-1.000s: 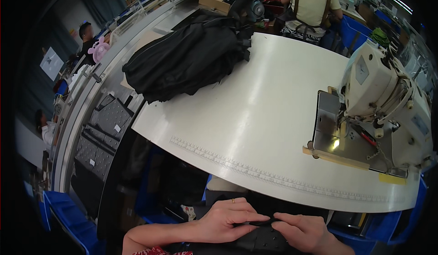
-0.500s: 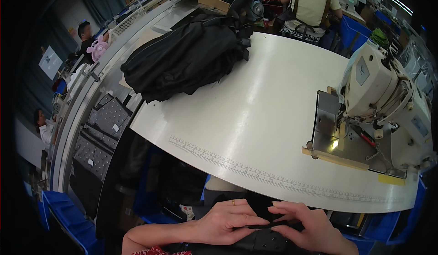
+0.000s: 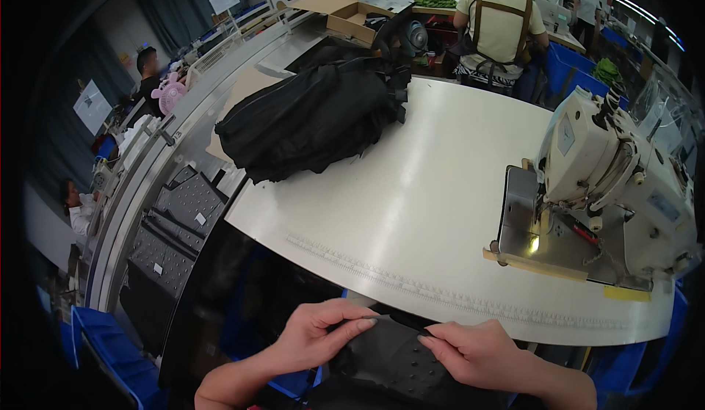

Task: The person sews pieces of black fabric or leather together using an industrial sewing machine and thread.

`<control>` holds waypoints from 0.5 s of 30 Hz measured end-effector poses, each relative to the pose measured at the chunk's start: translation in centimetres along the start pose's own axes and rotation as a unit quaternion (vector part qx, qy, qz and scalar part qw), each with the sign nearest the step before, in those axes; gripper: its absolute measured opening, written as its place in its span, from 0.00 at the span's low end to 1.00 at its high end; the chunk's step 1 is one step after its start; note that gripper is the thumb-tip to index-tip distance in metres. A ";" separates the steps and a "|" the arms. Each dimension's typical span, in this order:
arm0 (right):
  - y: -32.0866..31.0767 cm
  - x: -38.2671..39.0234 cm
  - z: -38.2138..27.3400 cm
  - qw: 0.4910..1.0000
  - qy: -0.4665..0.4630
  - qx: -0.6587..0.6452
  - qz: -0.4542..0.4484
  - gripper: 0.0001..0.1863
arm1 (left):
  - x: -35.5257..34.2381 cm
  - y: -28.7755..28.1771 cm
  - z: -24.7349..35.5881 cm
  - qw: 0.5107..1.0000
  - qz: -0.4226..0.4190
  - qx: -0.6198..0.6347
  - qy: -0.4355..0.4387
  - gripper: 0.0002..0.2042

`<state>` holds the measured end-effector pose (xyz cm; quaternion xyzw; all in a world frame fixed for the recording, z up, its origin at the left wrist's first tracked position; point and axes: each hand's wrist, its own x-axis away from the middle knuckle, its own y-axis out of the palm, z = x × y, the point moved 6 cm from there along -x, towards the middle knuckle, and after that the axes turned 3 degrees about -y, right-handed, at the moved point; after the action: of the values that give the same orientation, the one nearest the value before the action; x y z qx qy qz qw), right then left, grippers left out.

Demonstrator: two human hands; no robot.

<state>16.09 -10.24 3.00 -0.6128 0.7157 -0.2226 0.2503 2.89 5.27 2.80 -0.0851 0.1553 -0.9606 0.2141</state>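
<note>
A piece of black fabric [image 3: 393, 355] dotted with small dark studs hangs stretched between my hands, just off the table's front edge. My left hand [image 3: 319, 336] pinches its upper edge between thumb and fingers. About a palm's width to the right, my right hand [image 3: 470, 347] grips the same edge, thumb pressed against the curled fingers. The lower part of the cloth drops toward my lap and runs out of view. Ahead lies the white table [image 3: 382, 212], with a ruler scale printed along its near edge.
A heap of black fabric [image 3: 316, 116] covers the table's far left. At the right stands a sewing machine [image 3: 598, 168] on a metal plate. Studded black pieces [image 3: 180, 215] lie on a rail-side surface at left. Blue bins [image 3: 110, 355] flank the table; a co-worker [image 3: 499, 24] sits ahead.
My hands have moved apart and up from being close together, drawing the fabric edge out between them. The view has also shifted, so the table and heap appear slightly lower.
</note>
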 end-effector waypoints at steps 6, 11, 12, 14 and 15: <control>1.9 -3.5 1.4 0.925 0.021 -0.355 0.132 0.15 | -4.7 -2.5 10.1 0.801 0.050 -0.505 0.319 0.11; -1.8 -0.3 7.4 0.817 0.110 -0.510 0.247 0.19 | -15.0 5.7 10.6 0.745 -0.043 -0.489 0.452 0.09; -2.4 0.7 8.8 0.803 0.163 -0.516 0.250 0.18 | -16.8 7.7 9.9 0.755 -0.086 -0.480 0.439 0.09; -3.3 2.5 11.0 0.775 0.263 -0.523 0.239 0.19 | -19.4 11.0 9.3 0.759 -0.122 -0.436 0.468 0.08; -4.6 3.2 11.6 0.774 0.237 -0.528 0.258 0.19 | -20.7 12.5 8.8 0.764 -0.159 -0.428 0.456 0.07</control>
<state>26.53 -14.20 -3.38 -0.3691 0.8885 0.1246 -0.2424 28.25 1.29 4.82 0.2571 0.6138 -0.7402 -0.0962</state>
